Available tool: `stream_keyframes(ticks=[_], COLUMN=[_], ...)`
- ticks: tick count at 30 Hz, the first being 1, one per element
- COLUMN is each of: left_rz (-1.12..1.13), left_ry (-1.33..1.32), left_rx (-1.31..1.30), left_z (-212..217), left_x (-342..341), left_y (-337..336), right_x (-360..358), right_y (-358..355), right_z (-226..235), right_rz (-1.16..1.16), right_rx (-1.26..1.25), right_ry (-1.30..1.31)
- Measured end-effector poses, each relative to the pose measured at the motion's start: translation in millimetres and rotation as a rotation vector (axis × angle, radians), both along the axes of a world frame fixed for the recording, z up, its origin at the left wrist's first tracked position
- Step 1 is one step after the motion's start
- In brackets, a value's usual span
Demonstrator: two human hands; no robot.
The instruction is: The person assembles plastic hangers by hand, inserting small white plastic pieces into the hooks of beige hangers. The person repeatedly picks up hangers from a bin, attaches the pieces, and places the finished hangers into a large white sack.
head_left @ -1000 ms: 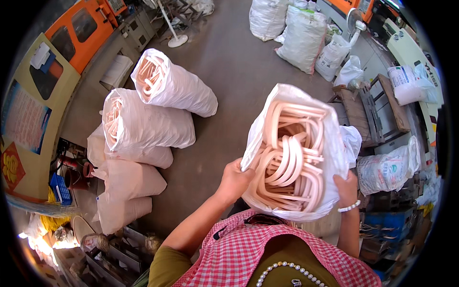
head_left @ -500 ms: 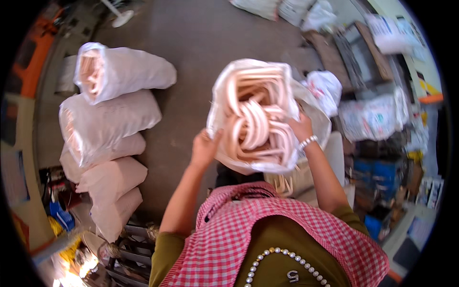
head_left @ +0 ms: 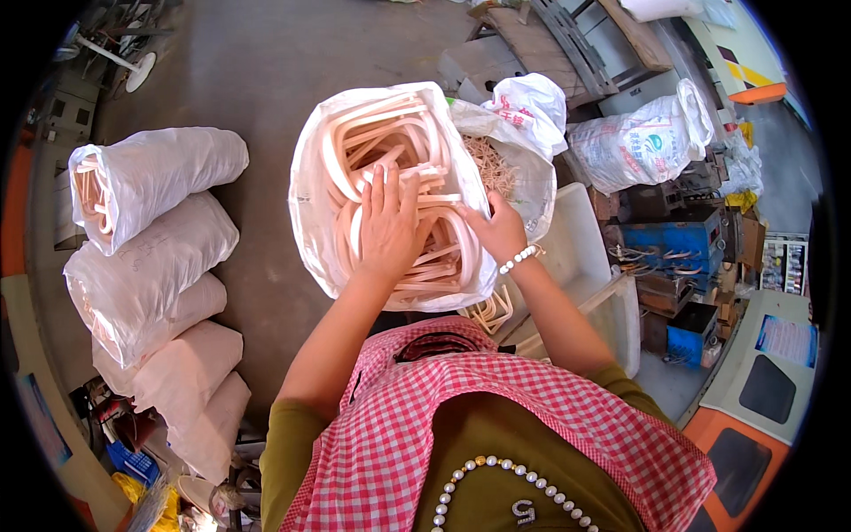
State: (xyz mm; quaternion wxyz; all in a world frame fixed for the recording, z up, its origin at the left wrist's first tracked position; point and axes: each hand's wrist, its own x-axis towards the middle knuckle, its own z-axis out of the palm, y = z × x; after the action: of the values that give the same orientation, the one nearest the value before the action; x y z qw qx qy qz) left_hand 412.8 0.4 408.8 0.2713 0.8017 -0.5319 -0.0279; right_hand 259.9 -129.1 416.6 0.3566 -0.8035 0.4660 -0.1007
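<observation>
A white woven sack (head_left: 306,182) stands open in front of me, filled with pale pink, curved tube-like pieces (head_left: 377,124). My left hand (head_left: 388,229) lies on top of these pieces with its fingers stretched out flat. At the sack's right edge, my right hand (head_left: 498,229) has its thumb over the rim and the other fingers mostly hidden outside. A white bead bracelet (head_left: 519,258) circles the right wrist. What supports the sack from below is hidden.
Several filled white sacks (head_left: 168,177) are stacked on the left. Just right of my sack is another open bag (head_left: 536,182) with small pinkish scraps. Beyond it are a pale plastic bin (head_left: 576,230), a bulging sack (head_left: 629,146) and blue metal equipment (head_left: 674,239).
My left hand has left the sack's left rim and now rests on the pieces inside. The right hand stays at the right rim. The whole view has shifted.
</observation>
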Motion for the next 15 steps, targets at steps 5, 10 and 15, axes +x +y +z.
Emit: stream_keyframes(ticks=[5, 10, 15], left_rz=[0.004, -0.026, -0.051], left_ry=[-0.123, -0.206, -0.175], left_rx=[0.066, 0.135, 0.153], left_z=[-36.9, -50.3, -43.8], left_x=[-5.3, 0.4, 7.2], left_y=[-18.1, -29.2, -26.8], right_x=[-23.1, -1.1, 9.5], right_y=[12.1, 40.0, 21.1], right_z=[2.9, -13.7, -6.7], right_rz=[0.067, 0.513, 0.66], right_rx=[0.059, -0.161, -0.123], right_ry=[0.102, 0.186, 0.202])
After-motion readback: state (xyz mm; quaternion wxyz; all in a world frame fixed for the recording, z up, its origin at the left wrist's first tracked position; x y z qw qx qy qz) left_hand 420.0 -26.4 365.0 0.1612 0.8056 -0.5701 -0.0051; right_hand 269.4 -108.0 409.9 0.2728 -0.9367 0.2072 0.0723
